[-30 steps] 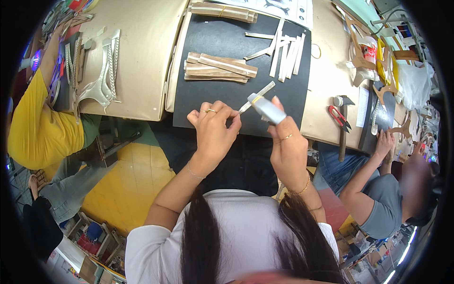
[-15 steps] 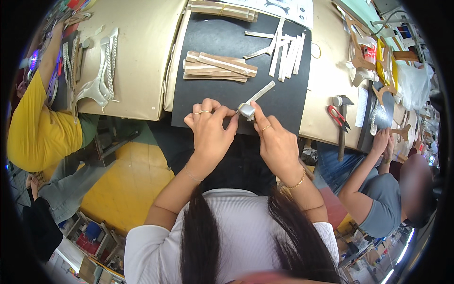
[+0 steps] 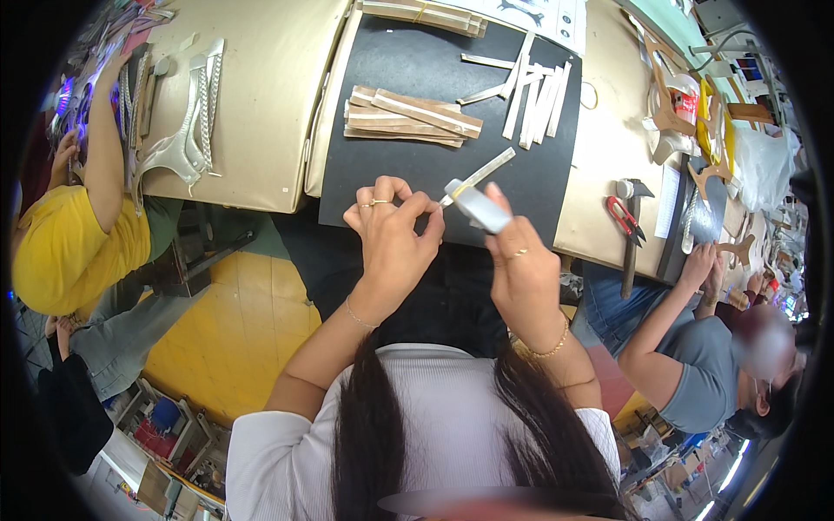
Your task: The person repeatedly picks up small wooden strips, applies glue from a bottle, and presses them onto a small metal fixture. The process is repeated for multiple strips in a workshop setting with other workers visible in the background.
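Observation:
Over the near edge of a black mat [image 3: 382,169], my left hand [image 3: 393,230] pinches the near end of a narrow pale strip [image 3: 495,165] between thumb and fingertips. The strip slants away to the right across the mat. My right hand [image 3: 528,269] is closed around a blocky silver-grey tool [image 3: 479,207] with a thin yellow band near its far end; its exact kind is unclear. The tool sits just right of my left fingertips, covering part of the strip. Whether it touches the strip I cannot tell.
Brown strips with pale stripes [image 3: 413,117] lie piled on the mat, with several loose white strips [image 3: 540,108] to their right. A banded bundle [image 3: 426,16] lies farther back. Right of the mat are a hammer [image 3: 632,234] and red snips [image 3: 620,215]. Co-workers sit on both sides.
My right hand has drawn back toward me and to the right, and the silver-grey tool now shows longer and tilted. My left hand keeps its pinch at nearly the same place.

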`<action>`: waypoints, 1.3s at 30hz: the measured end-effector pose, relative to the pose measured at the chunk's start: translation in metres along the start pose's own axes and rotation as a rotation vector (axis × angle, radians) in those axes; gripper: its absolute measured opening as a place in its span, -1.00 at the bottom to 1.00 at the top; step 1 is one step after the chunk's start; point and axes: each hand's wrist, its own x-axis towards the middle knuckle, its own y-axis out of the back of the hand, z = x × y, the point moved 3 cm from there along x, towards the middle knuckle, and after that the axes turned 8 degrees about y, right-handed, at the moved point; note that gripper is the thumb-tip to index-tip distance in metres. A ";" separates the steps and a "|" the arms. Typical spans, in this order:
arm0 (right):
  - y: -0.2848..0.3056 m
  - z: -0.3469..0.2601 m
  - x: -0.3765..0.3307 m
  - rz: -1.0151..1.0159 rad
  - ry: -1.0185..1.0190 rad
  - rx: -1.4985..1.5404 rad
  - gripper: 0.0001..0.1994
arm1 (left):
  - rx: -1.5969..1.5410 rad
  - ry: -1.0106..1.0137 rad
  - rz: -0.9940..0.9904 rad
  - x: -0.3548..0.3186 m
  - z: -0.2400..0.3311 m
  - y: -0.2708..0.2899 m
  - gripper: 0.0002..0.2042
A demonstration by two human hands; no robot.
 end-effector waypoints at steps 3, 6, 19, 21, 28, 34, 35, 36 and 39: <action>-0.005 0.002 0.001 -0.167 -0.026 -0.130 -0.38 | 0.023 -0.014 0.002 0.001 0.001 -0.001 -0.90; -0.002 0.001 0.001 -0.050 0.032 -0.086 -0.38 | 0.027 -0.033 0.025 0.000 0.001 -0.001 -0.89; -0.011 0.007 -0.002 -0.137 0.021 -0.135 -0.39 | -0.011 -0.126 0.055 -0.004 -0.006 0.002 -0.87; -0.005 0.001 -0.002 0.016 0.039 -0.016 -0.38 | 0.002 -0.125 0.054 -0.004 -0.006 0.002 -0.87; -0.008 -0.001 -0.003 -0.237 -0.018 -0.196 -0.36 | 0.012 -0.168 0.056 -0.004 -0.007 0.001 -0.88; -0.012 -0.003 -0.005 0.036 0.056 -0.001 -0.39 | 0.004 -0.208 0.075 -0.008 -0.011 0.002 -0.86; -0.017 -0.001 -0.005 -0.065 0.032 -0.060 -0.39 | 0.019 -0.221 0.093 -0.009 -0.011 0.002 -0.86; -0.021 0.001 -0.006 -0.172 -0.003 -0.122 -0.40 | 0.030 -0.241 0.110 -0.009 -0.012 0.002 -0.86; -0.019 0.003 -0.006 -0.177 0.014 -0.141 -0.40 | 0.012 -0.251 0.140 -0.009 -0.013 0.005 -0.85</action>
